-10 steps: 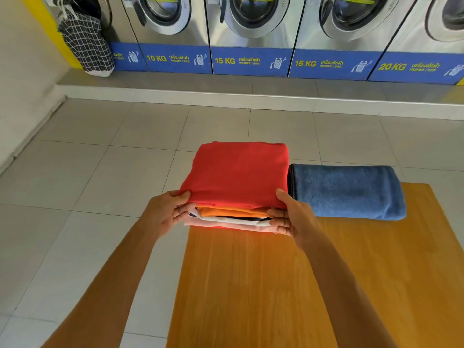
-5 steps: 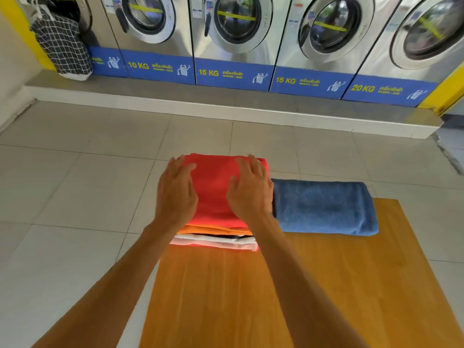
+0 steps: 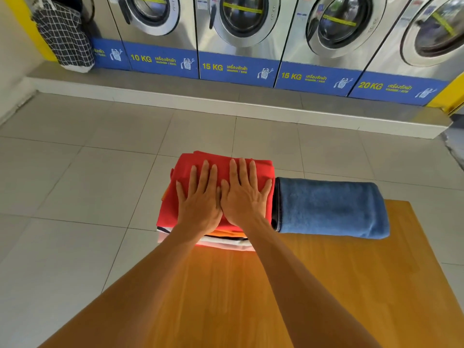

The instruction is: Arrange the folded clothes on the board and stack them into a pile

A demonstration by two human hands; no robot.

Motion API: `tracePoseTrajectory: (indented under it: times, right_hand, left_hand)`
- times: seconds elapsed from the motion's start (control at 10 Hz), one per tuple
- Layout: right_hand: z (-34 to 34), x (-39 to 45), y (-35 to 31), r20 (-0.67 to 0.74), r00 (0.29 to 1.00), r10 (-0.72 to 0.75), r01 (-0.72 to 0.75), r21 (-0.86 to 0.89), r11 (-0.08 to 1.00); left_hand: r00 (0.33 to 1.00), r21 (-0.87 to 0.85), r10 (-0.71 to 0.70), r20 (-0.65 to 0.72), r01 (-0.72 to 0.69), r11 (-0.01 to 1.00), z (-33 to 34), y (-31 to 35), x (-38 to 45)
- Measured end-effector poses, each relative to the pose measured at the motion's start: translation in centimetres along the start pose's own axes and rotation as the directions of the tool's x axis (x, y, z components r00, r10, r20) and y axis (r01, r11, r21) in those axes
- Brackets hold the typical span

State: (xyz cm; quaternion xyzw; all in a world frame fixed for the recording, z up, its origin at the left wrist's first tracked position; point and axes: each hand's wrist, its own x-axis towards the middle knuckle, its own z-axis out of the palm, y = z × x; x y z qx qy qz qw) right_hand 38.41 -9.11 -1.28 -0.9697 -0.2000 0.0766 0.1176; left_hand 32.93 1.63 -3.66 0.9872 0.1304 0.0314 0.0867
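Note:
A pile of folded clothes sits at the far left corner of the wooden board. Its top piece is a red folded garment, with orange, white and pink layers showing beneath at the near edge. My left hand and my right hand lie flat side by side on the red garment, palms down, fingers spread, holding nothing. A folded blue towel lies on the board right next to the pile, touching its right side.
Grey tiled floor surrounds the board. A row of steel washing machines stands on a raised step at the back. A black checked laundry bag hangs at the far left.
My hands left the pile's near edge, where they gripped its sides, and moved onto the red top piece. They now lie flat and closer together. The view tilted down.

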Motion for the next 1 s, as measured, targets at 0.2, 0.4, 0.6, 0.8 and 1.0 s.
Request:
tracePoseTrajectory:
  times: [0.2,0.4,0.6,0.8,1.0]
  right_hand:
    - [0.3,-0.5,0.6,-0.027,0.999,-0.018,0.019,0.052,0.998]
    - [0.8,0.1,1.0,-0.044,0.999,-0.031,0.033,0.049,0.998]
    - [-0.3,-1.5,1.4,-0.036,0.997,-0.074,0.075,0.017,0.997]
    - [-1.3,-6.4,3.7,0.033,0.998,0.05,-0.05,0.006,0.999]
    - [-4.9,-12.2,3.8,0.113,0.988,0.108,-0.11,0.01,0.994]
  left_hand:
    - [1.0,-0.012,-0.018,-0.02,0.017,1.0,0.9,0.1,-0.5]
    - [0.998,-0.03,-0.055,-0.019,0.054,0.998,1.1,0.3,-0.2]
    - [0.994,-0.036,-0.094,0.064,0.096,0.995,-0.6,0.8,-1.0]
    - [0.94,-0.043,-0.229,0.252,0.247,0.968,-3.2,-1.1,-4.4]
    - [0.912,0.03,-0.186,0.365,0.188,0.982,-7.5,-2.7,-10.7]
